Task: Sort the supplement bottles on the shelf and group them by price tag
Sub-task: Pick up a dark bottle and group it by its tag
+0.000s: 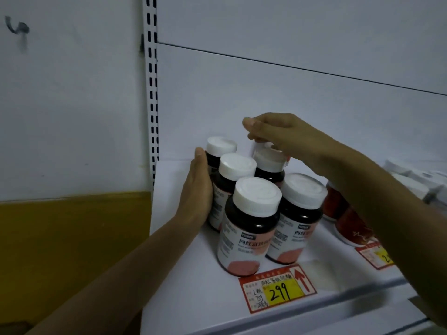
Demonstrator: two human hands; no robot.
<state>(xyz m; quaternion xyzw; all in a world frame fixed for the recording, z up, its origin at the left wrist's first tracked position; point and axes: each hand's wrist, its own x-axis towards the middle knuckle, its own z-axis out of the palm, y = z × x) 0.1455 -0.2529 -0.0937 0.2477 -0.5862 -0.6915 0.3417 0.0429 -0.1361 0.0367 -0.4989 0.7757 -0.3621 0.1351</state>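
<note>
Several dark supplement bottles with white caps and pink-and-white labels stand clustered on the white shelf [188, 274]. The front bottle [249, 228] stands just behind a red and yellow price tag [278, 290] reading 299. My left hand [197, 189] lies flat, fingers together, against the left side of the middle-left bottle [232, 175] and the back-left bottle [219, 147]. My right hand [278, 134] grips the cap of the back-right bottle [268, 163], which leans slightly. Another bottle [298, 213] stands front right.
To the right lie red-labelled bottles [343, 213], partly hidden by my right forearm, with a second price tag [373, 256] in front of them. White packages [406, 172] sit at far right. A slotted upright [152, 93] bounds the shelf's left side, next to a yellow panel [72, 250].
</note>
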